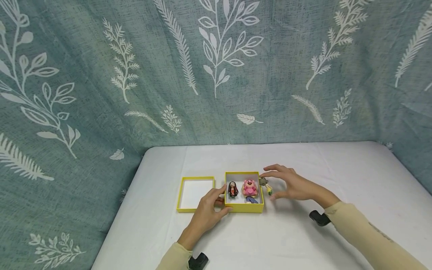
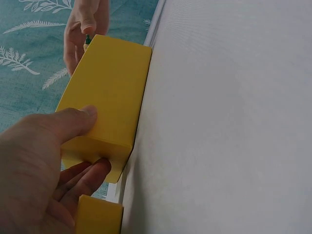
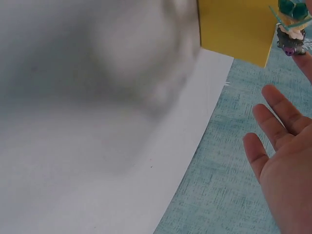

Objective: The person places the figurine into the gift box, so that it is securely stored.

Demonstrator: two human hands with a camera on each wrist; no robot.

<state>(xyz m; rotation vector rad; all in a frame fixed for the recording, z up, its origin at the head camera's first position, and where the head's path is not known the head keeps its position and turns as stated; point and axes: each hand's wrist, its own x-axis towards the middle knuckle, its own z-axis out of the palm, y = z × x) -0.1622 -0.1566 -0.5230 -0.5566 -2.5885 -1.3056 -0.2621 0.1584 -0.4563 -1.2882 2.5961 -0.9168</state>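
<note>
My left hand (image 1: 207,212) grips the left end of a yellow box (image 1: 244,207), its thumb on the front wall and its fingers curled at the side. Inside the box lie a dark-haired figurine (image 1: 233,189), a pink bear figurine (image 1: 250,188) and a blue item (image 1: 251,200) partly hidden by the front wall. Just outside the right wall, my right hand (image 1: 291,183) pinches a small grey-headed figurine (image 1: 269,189) lengthwise. Its index fingertip meets the head (image 3: 291,43), and the thumb is at the green end. The other fingers stay spread.
A shallow yellow-rimmed lid (image 1: 179,198) with a white inside lies left of the box, behind my left hand. Both are on a white-covered table (image 1: 287,240). A teal curtain with white leaf prints (image 1: 236,101) hangs behind the table.
</note>
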